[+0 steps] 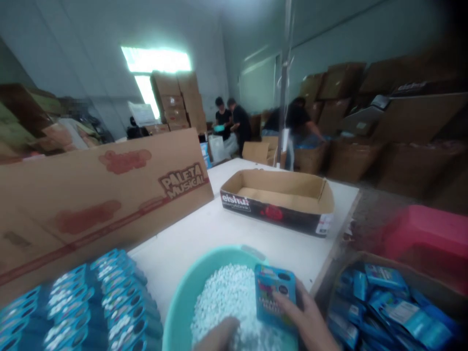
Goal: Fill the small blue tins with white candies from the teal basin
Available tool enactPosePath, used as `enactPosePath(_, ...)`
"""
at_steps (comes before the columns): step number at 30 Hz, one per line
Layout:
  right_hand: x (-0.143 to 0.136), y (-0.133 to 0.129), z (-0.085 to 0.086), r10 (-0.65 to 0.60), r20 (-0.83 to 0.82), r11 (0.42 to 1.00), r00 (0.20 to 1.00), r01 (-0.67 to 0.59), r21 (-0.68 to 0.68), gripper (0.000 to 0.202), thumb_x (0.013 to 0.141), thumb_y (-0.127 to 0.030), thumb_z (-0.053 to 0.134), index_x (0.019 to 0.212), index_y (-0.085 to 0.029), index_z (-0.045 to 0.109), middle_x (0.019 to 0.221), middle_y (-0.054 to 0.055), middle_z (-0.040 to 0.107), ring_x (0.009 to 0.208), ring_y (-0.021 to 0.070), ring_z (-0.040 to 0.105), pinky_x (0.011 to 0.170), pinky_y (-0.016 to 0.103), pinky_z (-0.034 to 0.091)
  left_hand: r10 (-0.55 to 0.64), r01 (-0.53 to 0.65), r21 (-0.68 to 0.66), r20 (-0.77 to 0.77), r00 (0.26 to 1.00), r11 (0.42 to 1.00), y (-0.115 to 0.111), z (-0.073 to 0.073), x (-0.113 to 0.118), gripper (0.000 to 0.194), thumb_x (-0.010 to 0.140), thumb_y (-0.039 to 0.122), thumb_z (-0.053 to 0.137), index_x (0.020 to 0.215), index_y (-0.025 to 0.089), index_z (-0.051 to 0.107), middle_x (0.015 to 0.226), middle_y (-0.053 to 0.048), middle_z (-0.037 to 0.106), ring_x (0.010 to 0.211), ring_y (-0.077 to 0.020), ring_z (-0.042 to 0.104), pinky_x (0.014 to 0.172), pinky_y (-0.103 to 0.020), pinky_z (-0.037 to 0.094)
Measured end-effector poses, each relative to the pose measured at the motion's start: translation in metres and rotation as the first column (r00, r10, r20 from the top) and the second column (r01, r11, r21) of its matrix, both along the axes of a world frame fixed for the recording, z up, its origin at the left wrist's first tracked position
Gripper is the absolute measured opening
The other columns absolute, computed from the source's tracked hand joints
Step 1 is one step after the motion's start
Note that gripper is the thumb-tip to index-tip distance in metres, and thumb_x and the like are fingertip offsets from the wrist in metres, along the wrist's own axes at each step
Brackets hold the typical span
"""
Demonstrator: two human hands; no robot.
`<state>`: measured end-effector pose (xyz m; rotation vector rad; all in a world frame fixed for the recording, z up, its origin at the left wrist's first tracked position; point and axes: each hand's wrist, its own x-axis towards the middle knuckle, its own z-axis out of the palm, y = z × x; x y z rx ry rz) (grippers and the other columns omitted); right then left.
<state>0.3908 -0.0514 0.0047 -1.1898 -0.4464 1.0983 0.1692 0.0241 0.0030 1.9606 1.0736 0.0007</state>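
Observation:
My right hand [310, 317] grips a small blue printed candy pack [275, 295] upright over the basin, fingers across its front. Low in the frame, my left hand [219, 335] is over the near side of the basin, blurred and cut off by the bottom edge, so its fingers cannot be made out. The turquoise basin [179, 297] holds a heap of small white pellets [223, 292]. To its left, blue packs [120, 297] stand in rows, with white pellets showing at their tops. At the lower right, a box holds a jumble of blue packs [395, 307].
An open, shallow cardboard tray [292, 223] sits on the white table [197, 229]. A large cardboard panel [109, 190] stands along the left. Beyond the right edge is a pink container [431, 239]. Several people and stacked cartons [175, 102] are at the back, behind a pole [283, 97].

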Motion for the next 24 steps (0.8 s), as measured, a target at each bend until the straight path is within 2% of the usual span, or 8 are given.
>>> enactPosePath(3,0.010,0.002,0.005,0.053,0.304,0.992,0.951,-0.086,0.096,0.050,0.074,-0.048,0.080,0.112,-0.020,0.063,0.111,0.008,0.072,0.106,0.0277,0.066,0.092,0.038,0.055,-0.039,0.038,0.041,0.026,0.999,0.998,0.008,0.005,-0.020,0.043,0.085,0.031,0.058,0.128,0.021,0.059,0.134,-0.013,0.061,0.123,-0.0321,0.056,0.109,-0.044,0.043)
enactPosePath(5,0.014,0.004,0.003,0.080,0.439,0.982,0.895,-0.147,0.121,0.045,0.080,-0.046,0.075,0.114,-0.020,0.061,0.111,0.006,0.070,0.106,0.0256,0.064,0.093,0.036,0.053,-0.051,0.044,0.090,0.072,0.996,0.995,0.015,0.015,-0.032,0.044,0.085,0.030,0.054,0.126,0.017,0.059,0.128,-0.014,0.064,0.117,-0.0311,0.059,0.106,-0.042,0.044)
enactPosePath(8,0.014,0.007,-0.004,0.116,0.609,0.973,0.784,-0.212,0.088,0.041,0.086,-0.043,0.069,0.120,-0.021,0.058,0.113,0.006,0.068,0.108,0.0245,0.063,0.096,0.036,0.051,-0.069,0.053,0.153,0.102,0.992,0.987,0.024,0.039,-0.046,0.038,0.086,0.032,0.053,0.119,0.016,0.062,0.114,-0.013,0.069,0.102,-0.0271,0.063,0.093,-0.036,0.050)
enactPosePath(12,0.007,0.010,-0.014,0.137,0.796,0.955,0.590,-0.293,0.053,0.037,0.093,-0.037,0.060,0.126,-0.022,0.056,0.123,0.009,0.063,0.116,0.0269,0.059,0.104,0.044,0.046,-0.103,0.096,0.179,0.027,0.994,0.979,0.029,0.075,-0.053,0.037,0.089,0.034,0.050,0.119,0.016,0.061,0.104,-0.011,0.069,0.089,-0.0226,0.062,0.084,-0.032,0.050)
enactPosePath(15,0.000,0.012,-0.015,0.130,0.869,0.928,0.478,-0.367,0.063,0.035,0.093,-0.026,0.055,0.128,-0.023,0.055,0.126,0.010,0.062,0.118,0.0272,0.057,0.104,0.047,0.046,-0.142,0.137,0.189,0.015,0.990,0.972,0.031,0.095,-0.048,0.032,0.090,0.033,0.049,0.116,0.019,0.061,0.100,-0.008,0.069,0.086,-0.0200,0.061,0.082,-0.029,0.048)
enactPosePath(18,-0.008,0.012,-0.014,0.145,0.895,0.896,0.422,-0.440,0.062,0.037,0.091,-0.016,0.052,0.128,-0.023,0.055,0.124,0.010,0.063,0.117,0.0266,0.057,0.102,0.047,0.047,-0.229,0.228,0.215,-0.020,0.973,0.950,0.033,0.108,-0.037,0.027,0.090,0.029,0.048,0.110,0.020,0.063,0.101,-0.007,0.069,0.086,-0.0199,0.062,0.080,-0.028,0.048)
enactPosePath(21,-0.014,0.010,-0.013,0.140,0.910,0.884,0.390,-0.463,0.062,0.043,0.088,-0.010,0.049,0.129,-0.024,0.052,0.126,0.010,0.062,0.119,0.0268,0.056,0.105,0.049,0.045,-0.319,0.352,0.242,-0.164,0.933,0.904,0.036,0.118,-0.022,0.029,0.089,0.025,0.046,0.112,0.020,0.063,0.107,-0.009,0.069,0.094,-0.0241,0.065,0.083,-0.032,0.049)
enactPosePath(24,-0.015,0.008,-0.014,0.130,0.923,0.884,0.363,-0.464,0.058,0.050,0.083,-0.005,0.046,0.129,-0.024,0.051,0.127,0.010,0.061,0.120,0.0270,0.055,0.106,0.050,0.045,-0.321,0.434,0.281,-0.370,0.872,0.856,0.034,0.130,-0.004,0.037,0.088,0.022,0.045,0.123,0.019,0.058,0.114,-0.013,0.068,0.099,-0.0302,0.066,0.085,-0.038,0.050)
